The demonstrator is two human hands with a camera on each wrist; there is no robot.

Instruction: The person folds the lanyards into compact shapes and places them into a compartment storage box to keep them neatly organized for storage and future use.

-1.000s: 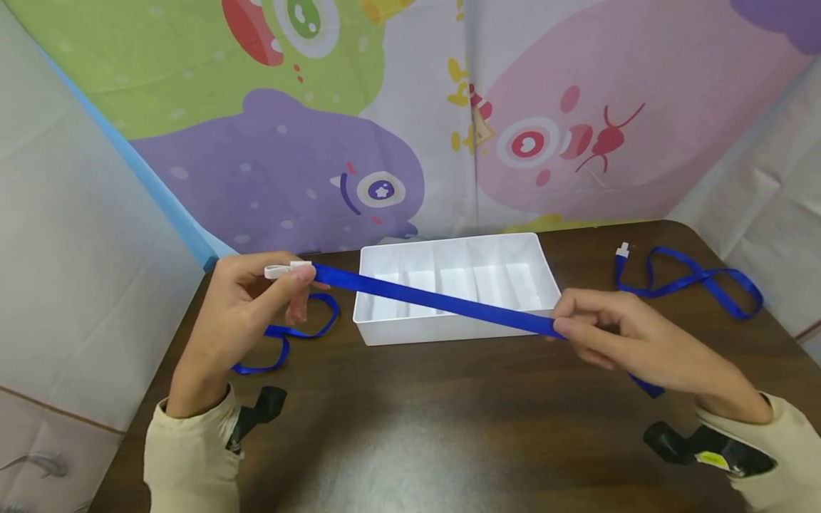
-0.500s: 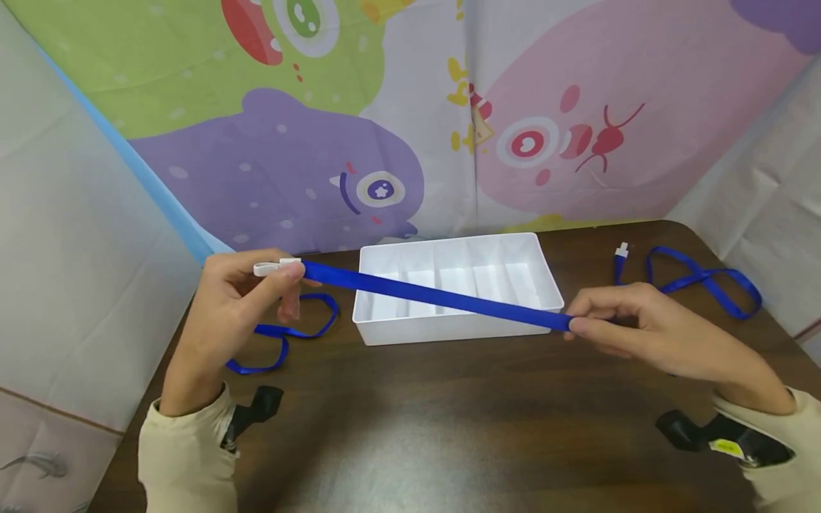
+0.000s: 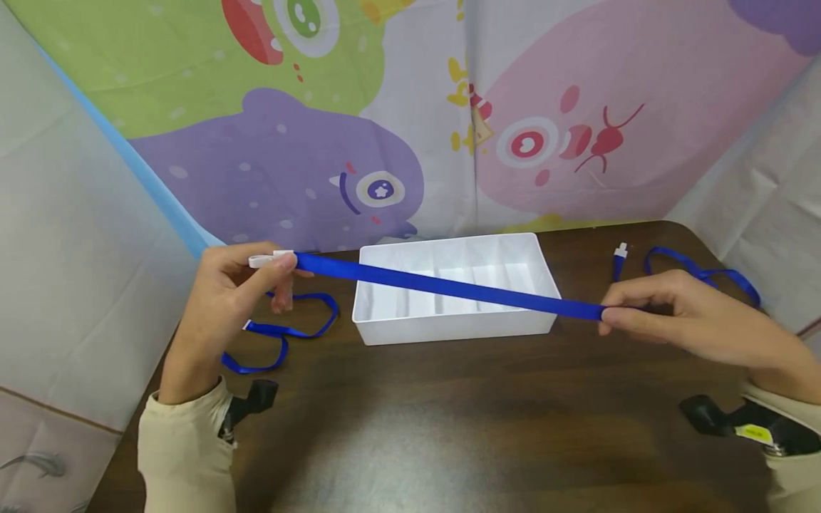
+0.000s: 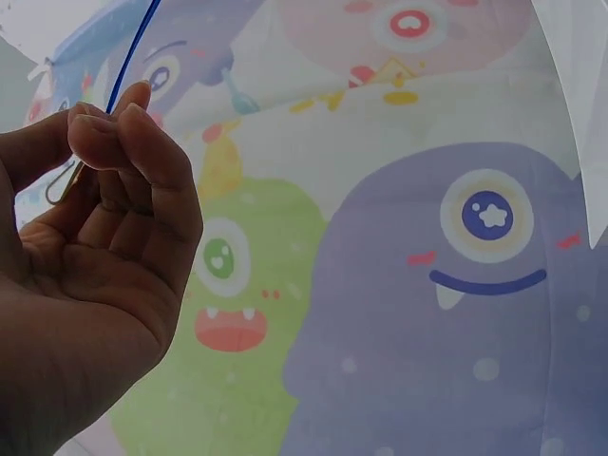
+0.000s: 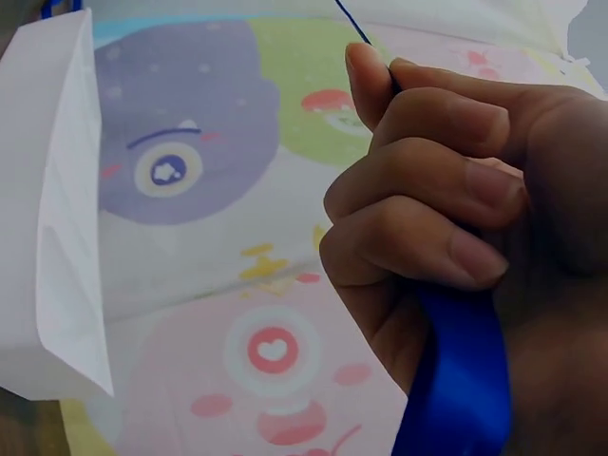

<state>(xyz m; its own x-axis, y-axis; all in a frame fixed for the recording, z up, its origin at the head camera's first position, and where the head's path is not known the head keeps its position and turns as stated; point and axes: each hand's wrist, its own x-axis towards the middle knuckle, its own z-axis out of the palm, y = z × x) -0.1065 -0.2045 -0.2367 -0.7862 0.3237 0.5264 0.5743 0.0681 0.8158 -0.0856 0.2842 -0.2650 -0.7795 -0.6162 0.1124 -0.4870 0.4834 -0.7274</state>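
Observation:
A blue lanyard (image 3: 442,286) with a white plastic clip (image 3: 261,261) at one end is stretched between both hands, above the table. My left hand (image 3: 240,285) pinches it between thumb and index finger right at the clip. Farther along the strap, my right hand (image 3: 680,317) pinches it with thumb and index finger. In the right wrist view the other fingers of the right hand (image 5: 427,190) are curled, and a loose length of blue strap (image 5: 461,380) hangs below them. The left wrist view shows the strap running up from the left hand (image 4: 114,209).
Behind the strap stands a white divided tray (image 3: 449,331) on the dark wooden table (image 3: 462,427). A second blue lanyard (image 3: 295,331) lies left of the tray. Another lanyard (image 3: 737,278) with a white clip lies at the back right. A printed cloth (image 3: 442,142) hangs behind.
My right hand has slid rightward along the strap, so the stretch between the hands is longer. My left hand has shifted slightly left and up, still pinching the clip end.

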